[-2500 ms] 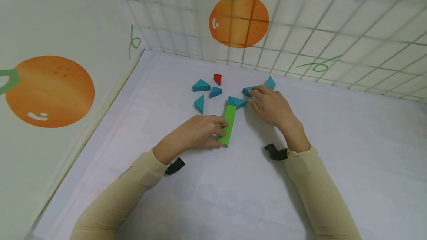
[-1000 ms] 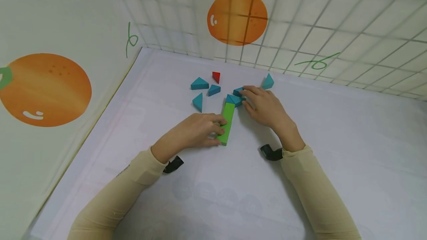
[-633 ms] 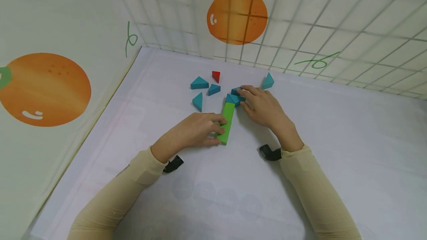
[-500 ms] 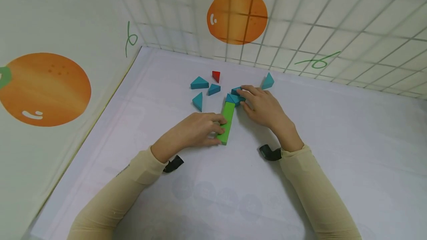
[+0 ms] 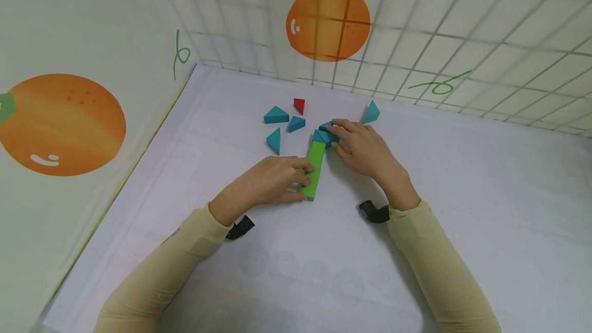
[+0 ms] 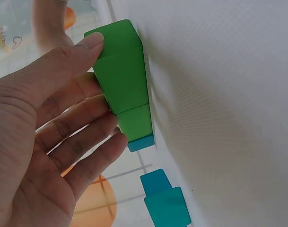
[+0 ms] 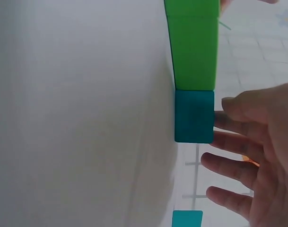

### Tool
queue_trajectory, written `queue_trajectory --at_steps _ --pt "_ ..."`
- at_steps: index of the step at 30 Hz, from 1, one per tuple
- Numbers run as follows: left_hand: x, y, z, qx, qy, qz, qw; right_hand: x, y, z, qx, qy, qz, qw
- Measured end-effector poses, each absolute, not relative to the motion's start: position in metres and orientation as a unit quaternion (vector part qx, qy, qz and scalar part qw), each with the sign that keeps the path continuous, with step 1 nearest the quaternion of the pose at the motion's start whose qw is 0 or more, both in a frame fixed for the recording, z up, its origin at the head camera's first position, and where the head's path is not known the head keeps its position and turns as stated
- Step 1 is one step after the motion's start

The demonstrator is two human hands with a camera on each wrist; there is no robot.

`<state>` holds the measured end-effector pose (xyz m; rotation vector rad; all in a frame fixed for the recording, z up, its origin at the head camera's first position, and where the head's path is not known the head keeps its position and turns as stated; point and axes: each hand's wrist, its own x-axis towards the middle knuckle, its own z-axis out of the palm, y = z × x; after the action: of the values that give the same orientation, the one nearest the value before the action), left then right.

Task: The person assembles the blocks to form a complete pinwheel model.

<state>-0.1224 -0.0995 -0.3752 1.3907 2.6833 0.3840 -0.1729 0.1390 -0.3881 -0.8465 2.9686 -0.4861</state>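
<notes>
Two green blocks [image 5: 317, 153] lie end to end on the white surface. My left hand [image 5: 277, 181] rests its loosely bent fingers on them, with the thumb at the near end [image 6: 120, 40]. At their far end sit two touching blue triangular blocks [image 5: 319, 136]. Right behind these, my right hand [image 5: 367, 147] pinches another blue triangular block [image 5: 325, 126] at the index fingertip, the thumb near the front blue piece. In the right wrist view a blue block face [image 7: 194, 116] meets the green, and the other fingers of the right hand [image 7: 262, 146] spread behind it.
To the left lie several loose triangular blocks: a red one [image 5: 299, 106] and blue ones [image 5: 276, 115], [image 5: 297, 124], [image 5: 274, 141]. A lone blue triangular block [image 5: 371, 112] stands near the back wall. Patterned walls [image 5: 259, 24] enclose the surface at the left and back.
My right hand has moved left, sliding the blue triangular block up close to the blue pair. My left hand has stayed on the green blocks.
</notes>
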Motion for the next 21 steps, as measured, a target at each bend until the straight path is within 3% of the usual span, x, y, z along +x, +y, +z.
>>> queue_trajectory --at_steps 21 --pt "-0.1227 -0.0996 -0.3756 0.458 0.878 0.129 0.046 -0.1717 0.137 -0.388 -0.284 0.947 -0.15 0.01"
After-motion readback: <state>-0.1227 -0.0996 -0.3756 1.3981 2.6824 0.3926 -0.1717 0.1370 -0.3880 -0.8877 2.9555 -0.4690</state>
